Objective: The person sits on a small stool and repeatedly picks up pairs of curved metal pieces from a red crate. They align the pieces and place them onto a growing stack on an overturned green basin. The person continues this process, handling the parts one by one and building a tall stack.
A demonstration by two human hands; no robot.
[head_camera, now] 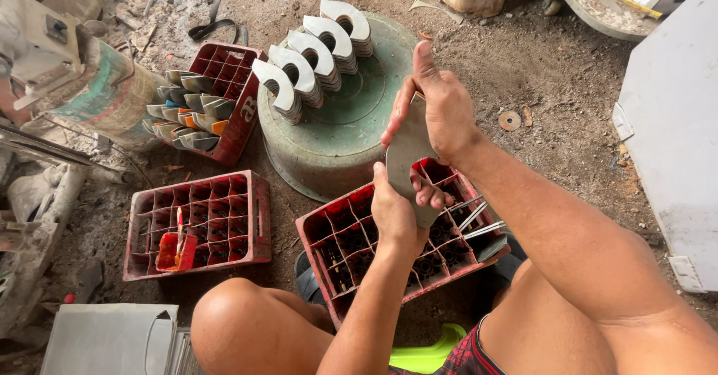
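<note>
The left hand (pixel 395 214) and right hand (pixel 441 109) both closed around a flat grey sheet-metal piece (pixel 409 158), held above the nearest red plastic bottle crate (pixel 340 266). Two more red crates (pixel 254 218) sat to the left. Farther off, four stacks of curved metal pieces (pixel 314 57) stood on a round green upturned basin (pixel 351 128).

A rough metalworking yard or workshop: bare dirt floor (pixel 538 68) strewn with scraps, red bottle crates (pixel 198 225) serving as bins, stacks of cut sheet-metal pieces (pixel 314 53) on an upturned green basin (pixel 351 132), grimy machinery (pixel 45 53) at the left edge.
</note>
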